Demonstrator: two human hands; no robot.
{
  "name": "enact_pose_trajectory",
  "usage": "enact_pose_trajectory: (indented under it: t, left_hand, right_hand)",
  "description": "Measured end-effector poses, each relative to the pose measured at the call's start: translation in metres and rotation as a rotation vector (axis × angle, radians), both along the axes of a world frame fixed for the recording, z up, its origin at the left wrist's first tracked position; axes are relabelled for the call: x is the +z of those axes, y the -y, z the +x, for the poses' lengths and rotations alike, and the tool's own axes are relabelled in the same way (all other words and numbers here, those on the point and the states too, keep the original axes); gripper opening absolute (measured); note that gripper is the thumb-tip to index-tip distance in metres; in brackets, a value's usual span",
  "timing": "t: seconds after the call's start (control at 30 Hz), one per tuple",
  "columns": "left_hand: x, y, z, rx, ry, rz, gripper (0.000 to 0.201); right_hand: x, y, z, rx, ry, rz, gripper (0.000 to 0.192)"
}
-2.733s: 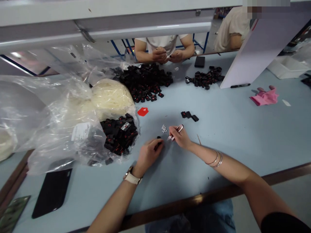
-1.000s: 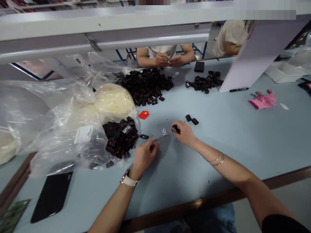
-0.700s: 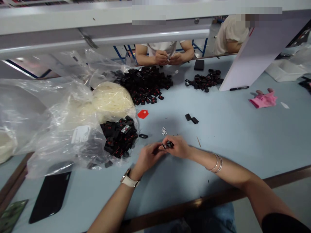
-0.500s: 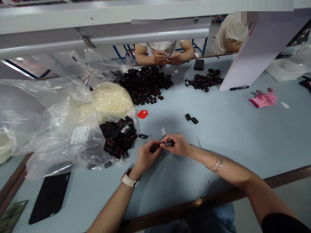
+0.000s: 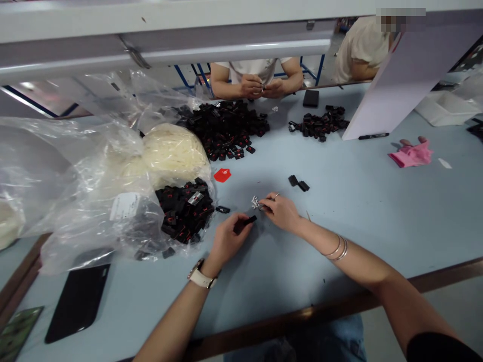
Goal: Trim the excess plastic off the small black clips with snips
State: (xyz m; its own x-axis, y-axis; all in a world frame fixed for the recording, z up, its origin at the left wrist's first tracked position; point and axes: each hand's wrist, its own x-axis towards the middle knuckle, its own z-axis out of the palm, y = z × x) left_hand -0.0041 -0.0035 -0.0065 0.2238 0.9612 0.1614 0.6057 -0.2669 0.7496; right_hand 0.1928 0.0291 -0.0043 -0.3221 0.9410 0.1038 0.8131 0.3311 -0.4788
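Note:
Between the thumb and fingers of my left hand is a small black plastic part, its end sticking out to the right. My right hand reaches to the little heap of white pieces, fingertips pinched at its right edge; whether a piece is between them is too small to make out. Left of the heap lies a single black part. Further left, a pile of black parts with red marks spills from a clear plastic bag. Two black pieces lie beyond my right hand.
A red tag lies by the bag of cream-coloured pieces. Across the table a co-worker's hands work behind a large black heap. A white divider panel, pink glove and black tablet-like slab also stand or lie here.
My hands have come apart. The right one has moved up and away to the white pieces, while the left one stays low with the black part.

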Motion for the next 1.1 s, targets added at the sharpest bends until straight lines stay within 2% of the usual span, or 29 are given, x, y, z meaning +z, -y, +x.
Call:
enact_pose_trajectory:
  t: [0.4,0.63,0.77,0.97,1.1]
  left_hand:
    - [0.000,-0.001,0.002,-0.032,-0.012,0.007,0.017]
    - [0.002,-0.001,0.003,-0.051,-0.006,0.018,0.014]
    - [0.002,0.000,0.002,-0.043,-0.009,0.032,0.013]
    - [-0.002,0.000,0.001,-0.011,0.020,0.058,0.014]
    - [-0.005,-0.001,-0.001,0.013,0.026,0.073,0.015]
  right_hand:
    - [-0.004,-0.011,-0.005,0.092,0.030,0.014,0.020]
    - [-0.005,-0.009,-0.011,0.172,0.179,0.077,0.023]
    - [-0.003,-0.008,-0.013,0.190,0.234,0.059,0.025]
    - [-0.005,-0.008,-0.008,0.117,0.046,0.034,0.022]
    - [-0.010,-0.003,-0.005,0.161,-0.118,0.093,0.020]
